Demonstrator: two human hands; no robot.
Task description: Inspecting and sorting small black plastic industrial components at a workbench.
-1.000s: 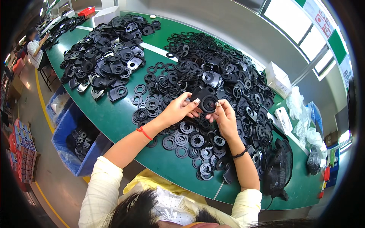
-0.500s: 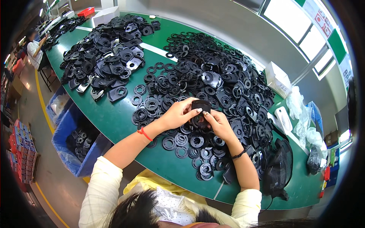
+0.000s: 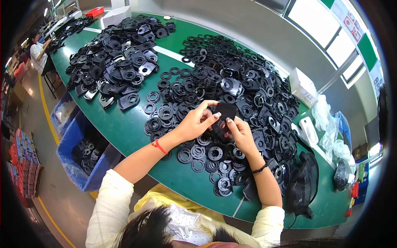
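Near the front edge of the long green bench (image 3: 124,132), the left hand (image 3: 194,124) and the right hand (image 3: 240,134) meet over the flat black rubber rings (image 3: 215,153) strewn there; both pinch one flat black rubber piece (image 3: 225,110), fingers closed on its edges, held just above the rings; behind them a broad heap of black rings and plates (image 3: 231,78) spreads toward the far edge; to the left lies a second heap of larger black plates (image 3: 120,66); a white box (image 3: 304,87) sits at the far right edge.
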